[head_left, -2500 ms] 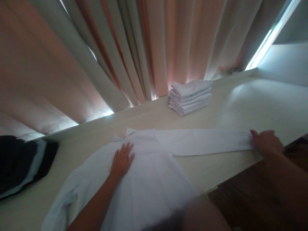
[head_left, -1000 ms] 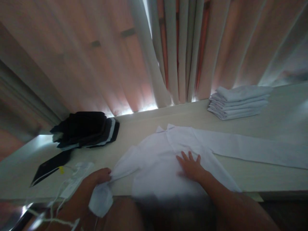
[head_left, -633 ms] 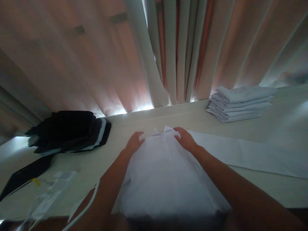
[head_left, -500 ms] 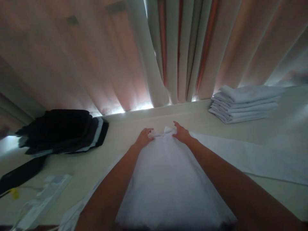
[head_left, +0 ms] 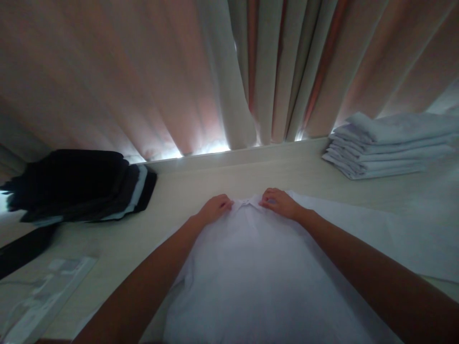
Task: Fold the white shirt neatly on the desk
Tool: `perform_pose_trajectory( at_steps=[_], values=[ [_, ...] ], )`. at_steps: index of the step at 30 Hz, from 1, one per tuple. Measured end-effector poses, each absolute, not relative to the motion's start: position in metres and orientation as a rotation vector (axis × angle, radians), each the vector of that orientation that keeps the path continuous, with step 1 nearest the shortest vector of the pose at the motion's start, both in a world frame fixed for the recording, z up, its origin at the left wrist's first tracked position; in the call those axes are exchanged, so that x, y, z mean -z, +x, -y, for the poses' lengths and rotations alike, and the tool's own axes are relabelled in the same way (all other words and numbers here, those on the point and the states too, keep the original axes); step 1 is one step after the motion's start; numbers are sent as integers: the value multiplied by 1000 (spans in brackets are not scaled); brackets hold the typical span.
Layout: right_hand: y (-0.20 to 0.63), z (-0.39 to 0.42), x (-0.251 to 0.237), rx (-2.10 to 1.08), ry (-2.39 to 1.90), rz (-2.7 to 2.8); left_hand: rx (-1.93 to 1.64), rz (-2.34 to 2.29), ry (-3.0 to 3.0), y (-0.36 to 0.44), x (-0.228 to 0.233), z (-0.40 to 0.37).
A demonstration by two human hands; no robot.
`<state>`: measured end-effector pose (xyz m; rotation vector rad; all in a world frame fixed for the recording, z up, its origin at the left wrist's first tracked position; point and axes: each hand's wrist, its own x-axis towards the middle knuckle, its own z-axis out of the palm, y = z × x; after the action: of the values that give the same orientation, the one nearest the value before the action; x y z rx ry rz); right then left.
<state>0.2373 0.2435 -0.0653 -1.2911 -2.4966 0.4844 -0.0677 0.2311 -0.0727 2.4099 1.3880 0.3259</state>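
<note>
Jointly, left hand [head_left: 217,208] and right hand [head_left: 281,203] pinch the white shirt [head_left: 258,272], its collar [head_left: 246,202] between them.

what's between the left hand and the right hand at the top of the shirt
In the head view, the collar of the white shirt lies between the left hand and the right hand, one at each side.

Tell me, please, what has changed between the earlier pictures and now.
The left hand let go of the left side of the white shirt and moved right and forward; the right hand let go of the right-side sleeve, lay on the shirt, then moved forward. Both now pinch the collar. The sleeve still stretches rightward; the folded white stack and dark stack stayed put.
</note>
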Motion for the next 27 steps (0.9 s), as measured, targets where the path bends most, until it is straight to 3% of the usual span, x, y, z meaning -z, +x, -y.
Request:
perform_pose_trajectory(
  at_steps=[5,10,15,20,27],
  values=[
    [241,-278,67,-570,-1416,2421,-275,-1364,2252,-68,68,-268],
    [234,-296,67,-848,-1113,2698,-199,-1138,2211,-65,54,-272],
    [229,-301,50,-924,-959,2787,-260,-1088,2267,-66,45,-264],
    [234,-304,33,-751,-1177,2705,-284,-1304,2479,-76,36,-275],
    [224,-304,50,-381,-1568,2577,66,-1754,2514,-73,47,-287]
  ],
)
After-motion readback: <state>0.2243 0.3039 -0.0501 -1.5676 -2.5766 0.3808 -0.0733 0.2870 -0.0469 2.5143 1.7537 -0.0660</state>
